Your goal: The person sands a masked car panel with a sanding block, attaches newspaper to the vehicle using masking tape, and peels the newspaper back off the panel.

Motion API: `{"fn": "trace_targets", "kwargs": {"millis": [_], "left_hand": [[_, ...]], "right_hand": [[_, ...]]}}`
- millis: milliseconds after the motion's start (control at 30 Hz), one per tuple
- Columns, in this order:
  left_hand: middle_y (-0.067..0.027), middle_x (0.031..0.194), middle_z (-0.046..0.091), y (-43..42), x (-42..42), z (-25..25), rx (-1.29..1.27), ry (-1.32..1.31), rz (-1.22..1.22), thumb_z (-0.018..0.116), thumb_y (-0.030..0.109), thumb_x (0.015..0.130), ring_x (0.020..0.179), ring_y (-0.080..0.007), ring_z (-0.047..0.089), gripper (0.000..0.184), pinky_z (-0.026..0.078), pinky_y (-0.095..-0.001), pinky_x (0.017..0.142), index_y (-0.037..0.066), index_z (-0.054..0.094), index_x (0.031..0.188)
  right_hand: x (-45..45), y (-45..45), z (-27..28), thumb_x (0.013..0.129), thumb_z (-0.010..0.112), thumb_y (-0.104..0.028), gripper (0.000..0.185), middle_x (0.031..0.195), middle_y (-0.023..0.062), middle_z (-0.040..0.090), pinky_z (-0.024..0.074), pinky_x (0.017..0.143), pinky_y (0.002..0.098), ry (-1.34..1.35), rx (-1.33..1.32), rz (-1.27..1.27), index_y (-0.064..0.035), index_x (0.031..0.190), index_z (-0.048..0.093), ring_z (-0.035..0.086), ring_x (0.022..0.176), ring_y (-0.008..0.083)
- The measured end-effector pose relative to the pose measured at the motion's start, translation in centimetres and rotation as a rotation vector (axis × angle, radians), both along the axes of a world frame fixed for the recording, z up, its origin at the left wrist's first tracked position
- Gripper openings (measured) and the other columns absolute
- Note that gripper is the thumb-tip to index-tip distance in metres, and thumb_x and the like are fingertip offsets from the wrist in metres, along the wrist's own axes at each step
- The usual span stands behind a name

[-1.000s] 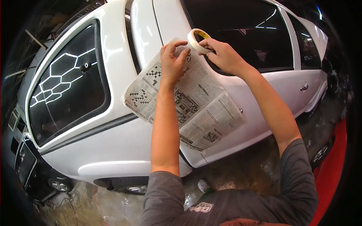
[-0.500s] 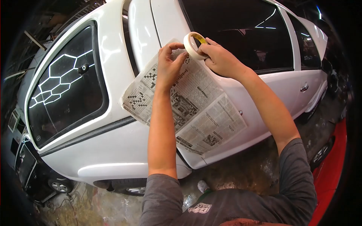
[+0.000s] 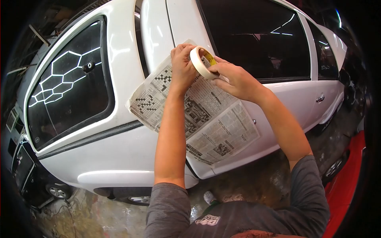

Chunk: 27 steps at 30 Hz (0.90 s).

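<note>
Right hand (image 3: pixel 240 82) pinches tape roll (image 3: pixel 197 63); left hand (image 3: pixel 182 71), fingers curled, at newspaper (image 3: pixel 222 129) against white car (image 3: pixel 119 152), fingertip hold unclear.

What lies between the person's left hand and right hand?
In the head view, a roll of tape lies between the left hand and the right hand, which holds it.

I find the newspaper sheet (image 3: pixel 222 127) against the side of the car (image 3: pixel 115 152), between the rear side window (image 3: pixel 71 87) at left and the door window (image 3: pixel 258 43) at right. The left hand (image 3: pixel 183 67) is at the sheet's upper end; the roll of tape (image 3: pixel 195 62) is just right of it, in the right hand (image 3: pixel 240 81). From my remote post, I cannot be certain whether roll and left hand touch. A second vehicle (image 3: pixel 25 174) stands far left, a third vehicle (image 3: pixel 351 178) far right.
</note>
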<state>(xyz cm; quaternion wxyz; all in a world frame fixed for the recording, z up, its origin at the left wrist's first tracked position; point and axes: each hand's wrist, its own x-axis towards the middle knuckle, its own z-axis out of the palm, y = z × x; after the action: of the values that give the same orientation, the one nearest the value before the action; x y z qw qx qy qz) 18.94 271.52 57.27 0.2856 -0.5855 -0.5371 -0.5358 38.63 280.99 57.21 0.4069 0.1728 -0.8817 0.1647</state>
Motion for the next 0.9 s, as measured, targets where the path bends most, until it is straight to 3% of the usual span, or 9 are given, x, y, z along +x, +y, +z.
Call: {"fn": "trace_targets", "kwargs": {"millis": [167,233,333,467,567,667,767,900], "left_hand": [[-0.0055,0.115,0.064,-0.1,1.5,0.0,0.073,-0.205,-0.218,0.074,0.018,0.090,0.118,-0.0276,0.047,0.027,0.039,-0.0399,0.105,0.014,0.070,0.117],[-0.0053,0.115,0.063,-0.4,0.6,0.0,0.055,-0.124,-0.185,0.074,0.017,0.090,0.118,-0.0276,0.047,0.029,0.038,-0.0402,0.105,0.015,0.070,0.118],[-0.0055,0.114,0.063,0.0,0.1,-0.1,0.069,-0.070,-0.138,0.070,0.014,0.091,0.119,-0.0282,0.046,0.018,0.036,-0.0424,0.107,0.013,0.074,0.109],[-0.0055,0.113,0.063,0.0,0.3,-0.1,-0.001,-0.044,-0.073,0.067,0.014,0.092,0.117,-0.0291,0.046,0.013,0.036,-0.0433,0.107,0.011,0.076,0.101],[-0.0047,0.113,0.063,-0.3,1.3,0.2,-0.011,-0.060,-0.046,0.066,0.015,0.093,0.117,-0.0289,0.045,0.013,0.035,-0.0423,0.108,0.012,0.076,0.101],[-0.0044,0.113,0.063,-0.2,2.3,0.2,0.104,-0.242,-0.189,0.065,0.017,0.094,0.117,-0.0284,0.043,0.014,0.035,-0.0414,0.108,0.011,0.076,0.099],[-0.0043,0.114,0.063,-0.4,0.8,0.1,0.030,-0.059,-0.117,0.066,0.017,0.093,0.119,-0.0280,0.042,0.014,0.035,-0.0409,0.108,0.009,0.076,0.100],[-0.0050,0.115,0.062,-0.6,0.9,0.1,0.008,-0.108,-0.138,0.067,0.016,0.092,0.120,-0.0284,0.042,0.015,0.035,-0.0405,0.108,0.008,0.075,0.103]], "right_hand": [[-0.1,-0.5,0.7,0.096,0.072,-0.016,0.032,0.099,0.0153,0.070,0.0512,0.081,0.0327,-0.097,-0.234,0.001,0.0001,0.122,0.064,0.067,0.084,0.0227],[-0.1,-0.6,1.1,0.096,0.072,-0.017,0.031,0.094,0.0140,0.072,0.0498,0.077,0.0313,-0.173,-0.331,0.011,0.0002,0.121,0.064,0.065,0.079,0.0193],[0.7,-1.2,1.3,0.097,0.071,-0.018,0.031,0.095,0.0126,0.072,0.0487,0.076,0.0306,-0.195,-0.258,-0.042,0.0004,0.121,0.065,0.062,0.080,0.0153],[0.9,-1.2,1.1,0.098,0.067,-0.012,0.027,0.103,0.0061,0.073,0.0509,0.088,0.0303,-0.218,-0.280,0.036,0.0007,0.122,0.065,0.065,0.095,0.0134],[1.1,-1.2,1.5,0.098,0.066,-0.012,0.027,0.104,0.0062,0.073,0.0506,0.089,0.0304,-0.211,-0.330,0.097,0.0003,0.122,0.065,0.065,0.096,0.0136],[1.0,-1.7,1.7,0.099,0.065,-0.010,0.026,0.104,0.0066,0.073,0.0506,0.091,0.0306,-0.259,-0.400,0.059,0.0002,0.123,0.065,0.066,0.097,0.0145],[0.8,-1.5,1.4,0.099,0.065,-0.009,0.026,0.105,0.0071,0.073,0.0509,0.092,0.0316,-0.274,-0.369,0.043,0.0007,0.123,0.065,0.067,0.098,0.0156],[0.9,-1.8,1.2,0.098,0.065,-0.008,0.025,0.105,0.0076,0.073,0.0511,0.093,0.0328,-0.215,-0.288,0.112,0.0012,0.122,0.065,0.067,0.099,0.0163]]}}
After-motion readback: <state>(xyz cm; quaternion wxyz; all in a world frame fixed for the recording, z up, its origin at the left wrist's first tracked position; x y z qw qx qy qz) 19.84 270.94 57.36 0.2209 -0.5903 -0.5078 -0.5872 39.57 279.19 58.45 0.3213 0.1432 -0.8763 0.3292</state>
